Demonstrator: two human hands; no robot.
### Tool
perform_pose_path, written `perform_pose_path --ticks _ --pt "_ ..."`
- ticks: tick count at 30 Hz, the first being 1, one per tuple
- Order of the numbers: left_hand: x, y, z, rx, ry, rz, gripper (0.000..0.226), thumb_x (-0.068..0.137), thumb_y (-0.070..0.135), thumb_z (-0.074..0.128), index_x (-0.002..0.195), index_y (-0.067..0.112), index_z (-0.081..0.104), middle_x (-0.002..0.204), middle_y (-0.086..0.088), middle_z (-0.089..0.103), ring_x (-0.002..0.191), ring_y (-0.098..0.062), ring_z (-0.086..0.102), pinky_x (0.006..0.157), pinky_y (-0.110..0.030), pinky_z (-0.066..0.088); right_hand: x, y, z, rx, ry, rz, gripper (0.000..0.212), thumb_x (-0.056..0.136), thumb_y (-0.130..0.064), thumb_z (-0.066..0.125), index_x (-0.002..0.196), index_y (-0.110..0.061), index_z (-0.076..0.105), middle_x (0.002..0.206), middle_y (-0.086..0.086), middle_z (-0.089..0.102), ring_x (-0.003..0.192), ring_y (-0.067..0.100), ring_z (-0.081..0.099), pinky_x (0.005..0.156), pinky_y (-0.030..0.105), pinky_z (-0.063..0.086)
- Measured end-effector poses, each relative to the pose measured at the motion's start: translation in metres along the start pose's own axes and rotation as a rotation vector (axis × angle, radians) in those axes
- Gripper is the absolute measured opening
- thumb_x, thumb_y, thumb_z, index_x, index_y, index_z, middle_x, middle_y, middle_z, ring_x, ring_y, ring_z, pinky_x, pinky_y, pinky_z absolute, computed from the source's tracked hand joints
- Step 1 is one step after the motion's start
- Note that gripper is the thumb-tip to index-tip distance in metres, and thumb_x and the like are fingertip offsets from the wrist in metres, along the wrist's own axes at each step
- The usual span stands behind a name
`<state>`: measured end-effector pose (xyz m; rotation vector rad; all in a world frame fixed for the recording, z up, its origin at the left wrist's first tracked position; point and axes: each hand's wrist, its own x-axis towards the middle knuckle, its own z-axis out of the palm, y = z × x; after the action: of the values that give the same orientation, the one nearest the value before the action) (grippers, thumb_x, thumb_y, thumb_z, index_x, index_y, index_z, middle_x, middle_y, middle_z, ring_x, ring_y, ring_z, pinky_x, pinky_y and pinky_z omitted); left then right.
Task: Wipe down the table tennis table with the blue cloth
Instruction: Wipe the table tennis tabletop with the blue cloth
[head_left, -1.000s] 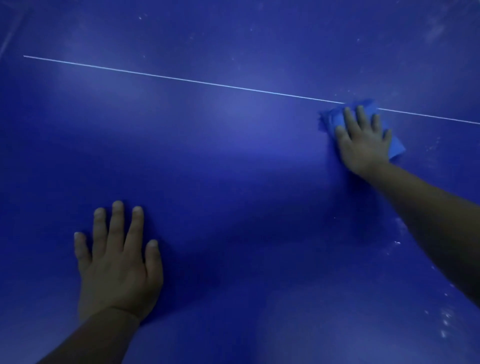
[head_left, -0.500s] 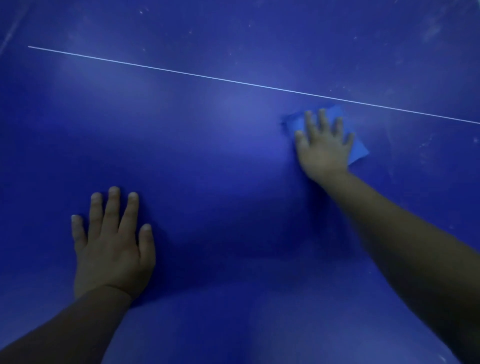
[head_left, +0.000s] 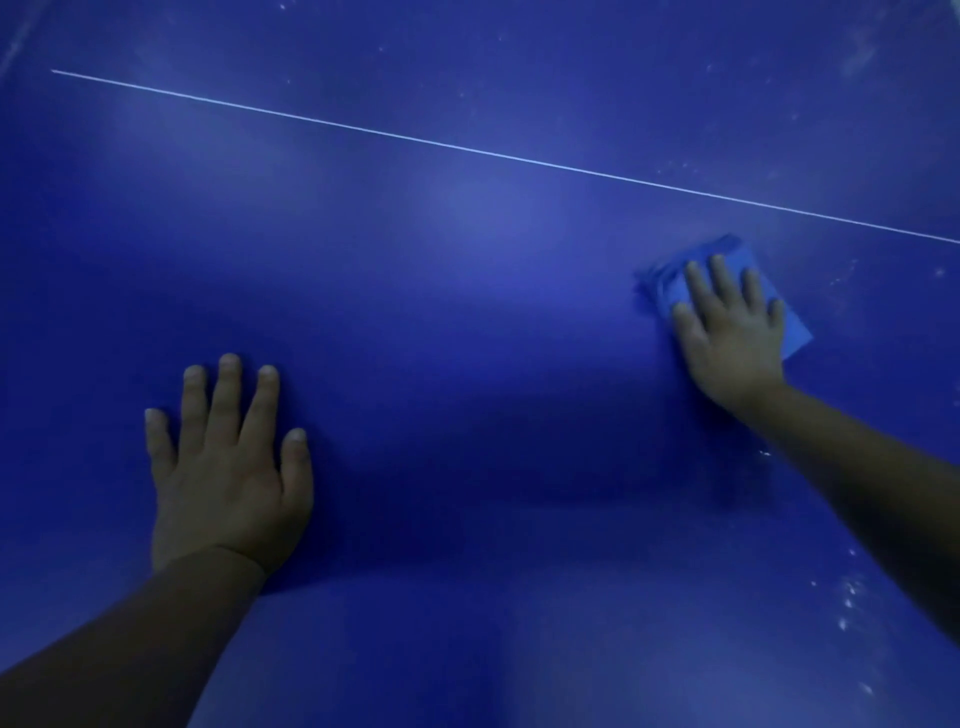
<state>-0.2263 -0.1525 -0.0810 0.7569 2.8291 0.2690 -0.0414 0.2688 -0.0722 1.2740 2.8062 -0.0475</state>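
Note:
The dark blue table tennis table (head_left: 467, 291) fills the whole view. A lighter blue cloth (head_left: 670, 283) lies flat on it at the right, just below the thin white line (head_left: 395, 136). My right hand (head_left: 730, 332) presses down on the cloth with straight, spread fingers, covering most of it. My left hand (head_left: 228, 467) rests flat on the bare table surface at the lower left, fingers spread, holding nothing.
White dust specks (head_left: 849, 603) dot the table at the lower right, and fainter smudges (head_left: 857, 52) mark the far right corner. The white line runs diagonally from upper left to right edge.
My right hand slid the cloth left toward the middle, then back right and lower, away from the white line. My left hand stayed planted on the table.

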Motion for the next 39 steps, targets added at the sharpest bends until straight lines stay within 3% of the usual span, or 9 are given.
perform_pose_path --ticks 6,12,15,22,28,30,35,37,39 --pt "-0.001 0.001 -0.001 0.007 -0.001 -0.001 0.072 0.093 0.052 0.015 0.157 0.02 0.021 0.166 -0.004 0.007 0.153 -0.021 -0.007 0.119 -0.043 -0.014 -0.118 0.018 0.024 -0.127 -0.087 -0.951 0.052 0.103 -0.055 0.032 0.149 -0.033 0.04 0.164 0.005 0.024 0.149 0.043 0.021 0.116 0.065 0.013" --pt "-0.001 0.0 0.001 -0.005 0.01 -0.005 0.073 0.092 0.053 0.016 0.157 0.021 0.021 0.166 -0.003 0.006 0.152 -0.02 -0.009 0.12 -0.044 -0.013 0.023 0.024 0.002 0.042 0.002 -0.14 0.069 0.094 -0.06 0.017 0.157 -0.032 0.026 0.166 -0.002 0.019 0.153 0.031 0.011 0.119 0.057 0.007" --pt "-0.002 0.001 -0.001 -0.017 0.003 -0.002 0.074 0.091 0.054 0.015 0.157 0.021 0.02 0.167 -0.003 0.005 0.152 -0.019 -0.01 0.12 -0.046 -0.013 -0.022 0.017 0.009 0.008 0.006 -0.192 0.067 0.095 -0.057 0.02 0.156 -0.03 0.029 0.165 -0.002 0.022 0.152 0.031 0.012 0.119 0.059 0.008" --pt "-0.004 0.001 -0.001 -0.012 0.021 0.02 0.077 0.09 0.056 0.011 0.157 0.019 0.02 0.166 -0.006 0.007 0.152 -0.022 -0.007 0.121 -0.05 -0.008 -0.18 0.032 0.026 -0.08 -0.064 -0.813 0.053 0.102 -0.053 0.032 0.15 -0.033 0.039 0.161 0.005 0.032 0.148 0.04 0.024 0.116 0.062 0.015" --pt "-0.003 -0.004 0.002 0.02 0.031 0.051 0.079 0.091 0.058 0.015 0.157 0.016 0.02 0.166 -0.009 0.009 0.152 -0.027 -0.003 0.12 -0.055 -0.003 -0.084 0.028 0.012 0.059 -0.003 -0.007 0.059 0.102 -0.055 0.022 0.157 -0.035 0.021 0.167 -0.005 0.013 0.153 0.03 0.006 0.12 0.059 0.006" --pt "-0.003 -0.005 0.0 -0.023 0.013 0.06 0.081 0.09 0.06 0.017 0.157 0.015 0.018 0.166 -0.009 0.007 0.153 -0.026 -0.004 0.12 -0.054 -0.005 -0.144 0.009 0.025 0.027 0.073 -0.073 0.058 0.102 -0.053 0.024 0.156 -0.032 0.029 0.165 -0.001 0.023 0.151 0.035 0.016 0.117 0.062 0.012" --pt "-0.04 -0.004 -0.01 -0.184 0.012 0.162 0.079 0.091 0.052 0.026 0.156 0.008 0.022 0.165 -0.012 0.009 0.153 -0.024 -0.001 0.121 -0.05 -0.006 -0.265 0.003 0.034 0.001 -0.063 -0.723 0.053 0.102 -0.054 0.033 0.152 -0.036 0.037 0.162 -0.001 0.03 0.15 0.038 0.023 0.116 0.064 0.014" --pt "-0.074 -0.004 -0.009 -0.16 0.022 0.244 0.078 0.091 0.052 0.025 0.154 0.007 0.029 0.164 -0.013 0.015 0.153 -0.025 0.004 0.121 -0.05 -0.004 -0.209 0.015 0.024 -0.021 -0.012 -0.654 0.058 0.098 -0.054 0.032 0.149 -0.029 0.044 0.158 0.006 0.038 0.145 0.042 0.031 0.112 0.067 0.02" --pt "-0.109 -0.006 -0.004 -0.122 0.024 0.304 0.074 0.091 0.049 0.026 0.152 0.007 0.035 0.163 -0.012 0.02 0.152 -0.025 0.01 0.121 -0.051 -0.003 -0.146 0.028 0.014 0.013 -0.022 -0.276 0.063 0.097 -0.056 0.024 0.154 -0.031 0.034 0.164 0.002 0.027 0.15 0.038 0.019 0.117 0.065 0.014"
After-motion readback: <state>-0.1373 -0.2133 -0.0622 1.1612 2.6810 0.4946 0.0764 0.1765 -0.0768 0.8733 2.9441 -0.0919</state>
